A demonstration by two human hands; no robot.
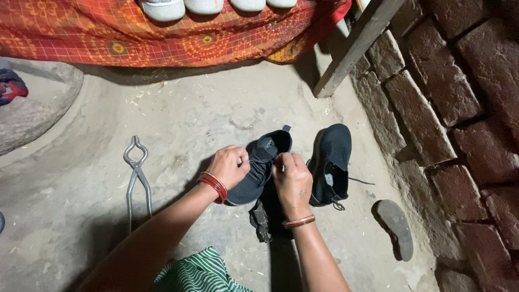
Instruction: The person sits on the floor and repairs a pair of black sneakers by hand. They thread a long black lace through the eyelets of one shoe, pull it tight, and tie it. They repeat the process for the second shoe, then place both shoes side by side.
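The left hand (231, 165) is closed around the side of a black shoe (259, 173), at its laced middle, and the right hand (292, 178) is pinched shut on the laces at the shoe's throat. The shoe is held low over the dusty floor (189, 119), toe toward the person, heel tab pointing away. Red bangles (213, 186) are worn on the left wrist, and thinner ones on the right.

Just beside the right hand, a second black shoe (331, 162) is stood on the floor, its lace trailing to the right. A dark strap-like piece (261, 221) is seen under the wrists. Metal tongs (136, 178) are laid well to the left, and a worn sole (396, 227) lies near the brick wall (443, 108). A red patterned cloth (162, 38) with pale shoes (205, 6) on it is spread farther off.
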